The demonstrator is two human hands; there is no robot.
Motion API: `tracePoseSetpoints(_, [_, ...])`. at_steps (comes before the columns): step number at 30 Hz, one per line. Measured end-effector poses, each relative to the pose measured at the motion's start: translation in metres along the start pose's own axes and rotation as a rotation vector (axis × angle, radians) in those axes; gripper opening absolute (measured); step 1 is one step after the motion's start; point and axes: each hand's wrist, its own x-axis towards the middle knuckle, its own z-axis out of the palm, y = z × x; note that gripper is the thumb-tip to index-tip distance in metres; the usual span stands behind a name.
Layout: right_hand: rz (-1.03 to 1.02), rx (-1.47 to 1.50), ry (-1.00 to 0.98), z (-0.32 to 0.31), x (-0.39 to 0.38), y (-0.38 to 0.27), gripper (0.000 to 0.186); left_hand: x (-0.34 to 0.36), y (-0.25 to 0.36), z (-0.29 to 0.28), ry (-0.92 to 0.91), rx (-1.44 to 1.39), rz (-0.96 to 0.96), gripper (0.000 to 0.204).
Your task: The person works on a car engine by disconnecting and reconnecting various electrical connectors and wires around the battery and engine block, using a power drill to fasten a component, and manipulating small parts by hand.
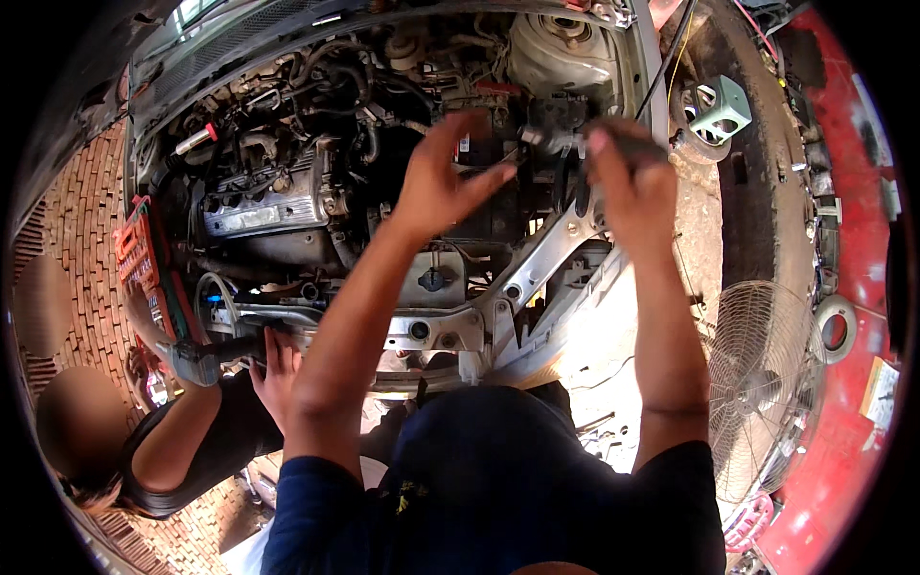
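My left hand (pixel 443 187) hovers over the battery side of an open engine bay, its thumb and fingers spread around empty air. My right hand (pixel 632 187) is closed near a black box-like part (pixel 558 113) with dark hoses at the inner fender. A dark object shows at its fingers, blurred and partly hidden, so its kind is unclear. Left of my hands lies the engine with its silver ribbed cover (pixel 264 203). Below them are the metal radiator support (pixel 436 328) and a pale reservoir with a black cap (pixel 433 279).
At the left, another person's hand (pixel 278 369) is beside a dark power tool (pixel 196 362). An orange tool case (pixel 137 247) rests on the car's edge. A red-tipped tube (pixel 196 139) lies on the engine. To the right stand a wire-guard fan (pixel 757 388) and a pale green metal piece (pixel 719 107).
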Motion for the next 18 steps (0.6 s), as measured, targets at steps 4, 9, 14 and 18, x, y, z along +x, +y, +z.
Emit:
tracePoseSetpoints(4, [0.078,0.004,0.044,0.008,0.057,0.02,0.037,0.066,-0.066,0.015,-0.15,0.593,0.107,0.099])
tracePoseSetpoints(9, [0.054,-0.026,-0.011,0.032,0.085,0.035,0.043,0.101,-0.131,0.033,-0.313,0.629,0.153,0.102])
tracePoseSetpoints(14, [0.171,-0.276,-0.199,0.047,0.096,0.055,0.047,0.116,-0.127,0.034,-0.514,0.501,-0.024,0.086])
tracePoseSetpoints(18, [0.125,-0.497,-0.276,0.061,0.106,0.079,0.046,0.12,-0.114,0.026,-0.506,0.522,-0.034,0.09])
